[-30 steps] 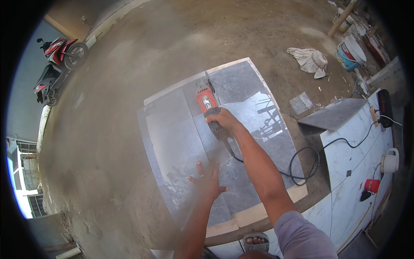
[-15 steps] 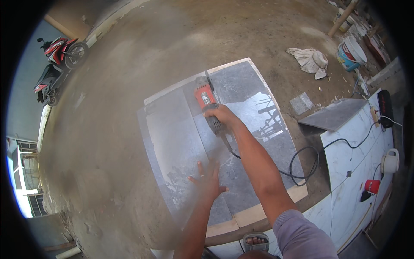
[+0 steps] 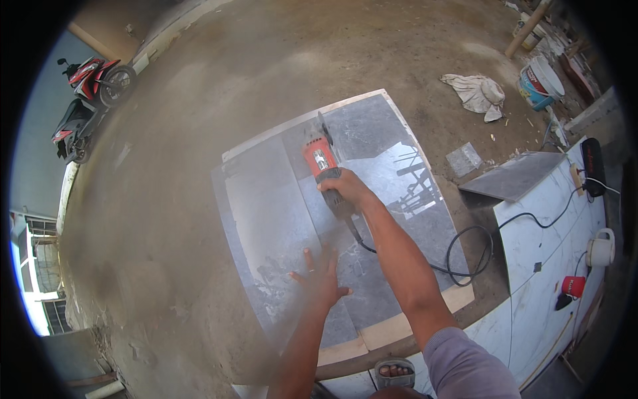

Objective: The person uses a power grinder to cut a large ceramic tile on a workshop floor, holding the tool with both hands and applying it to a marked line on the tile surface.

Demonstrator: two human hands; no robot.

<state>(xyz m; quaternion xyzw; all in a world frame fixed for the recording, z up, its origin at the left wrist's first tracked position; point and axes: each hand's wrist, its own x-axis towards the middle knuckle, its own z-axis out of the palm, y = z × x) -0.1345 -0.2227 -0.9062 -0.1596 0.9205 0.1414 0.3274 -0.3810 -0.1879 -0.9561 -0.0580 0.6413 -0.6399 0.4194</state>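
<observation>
My right hand (image 3: 347, 189) is wrapped round the black body of a red angle grinder (image 3: 321, 157). The grinder's disc (image 3: 325, 128) stands on edge over the far part of a large grey tile (image 3: 372, 179); whether the disc touches the tile I cannot tell. From the grinder's back end a black cord (image 3: 362, 243) runs off under my right forearm. My left hand (image 3: 321, 284) lies on the grey tile surface nearer to me, its fingers spread and nothing in it. Part of this hand looks hazy. A long straight seam (image 3: 307, 207) runs between the two hands.
Coiled cord (image 3: 488, 249) lies right of the tile, near a leaning grey tile piece (image 3: 515, 174) and white marbled tiles (image 3: 531, 266). A white jug (image 3: 601, 249) and red cup (image 3: 573, 287) stand there. Beyond are a rag (image 3: 477, 94) and bucket (image 3: 541, 83). A motorbike (image 3: 93, 86) stands far left.
My right hand has brought the angle grinder slightly nearer to me and to the right. My left hand has stayed in place on the tile.
</observation>
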